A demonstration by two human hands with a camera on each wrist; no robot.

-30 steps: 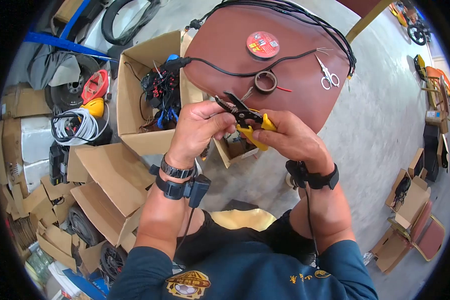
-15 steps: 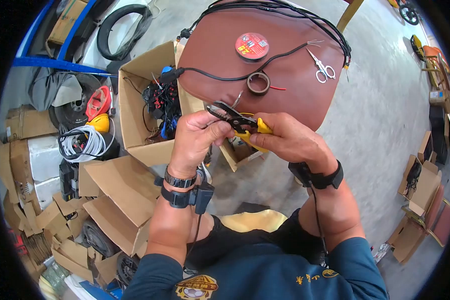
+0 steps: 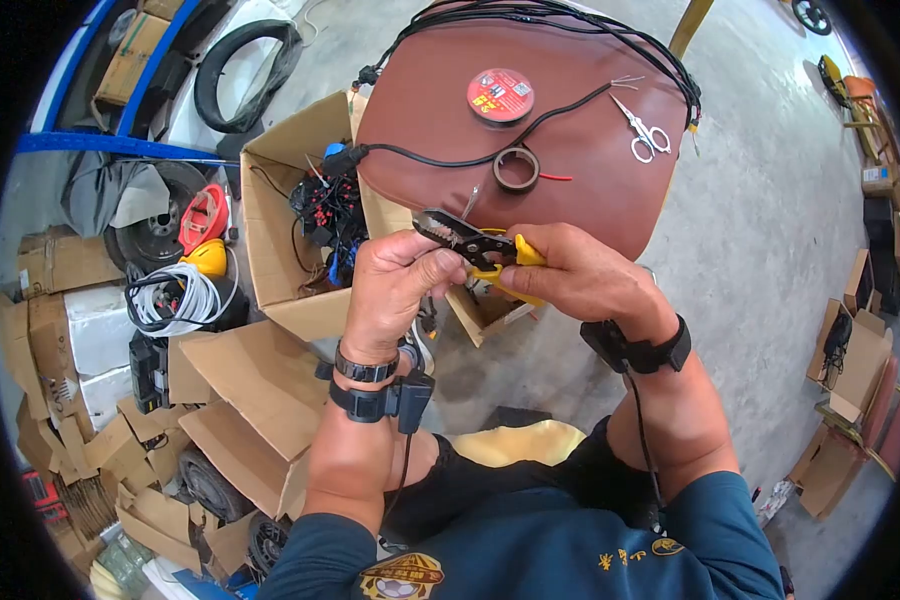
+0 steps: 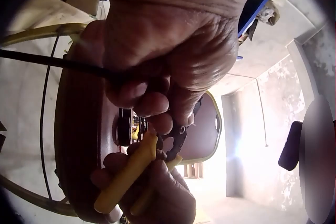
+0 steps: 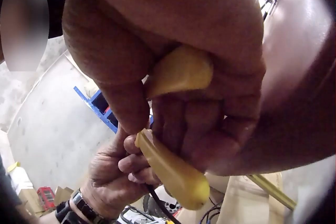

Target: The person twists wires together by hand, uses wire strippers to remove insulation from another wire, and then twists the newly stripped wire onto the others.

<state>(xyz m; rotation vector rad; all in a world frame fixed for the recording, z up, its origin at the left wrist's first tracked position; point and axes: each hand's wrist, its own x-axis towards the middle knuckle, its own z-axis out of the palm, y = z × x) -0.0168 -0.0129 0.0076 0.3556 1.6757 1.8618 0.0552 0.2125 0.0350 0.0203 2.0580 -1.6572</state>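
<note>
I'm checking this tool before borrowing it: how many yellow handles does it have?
2 on the tool. In the right wrist view, the upper handle is nearer the image's top, the lower handle below; the right grip partly hides them.

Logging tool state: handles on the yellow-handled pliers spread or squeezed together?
Spread: the right wrist view shows the yellow handles apart, with fingers of the right hand in the gap.
</note>
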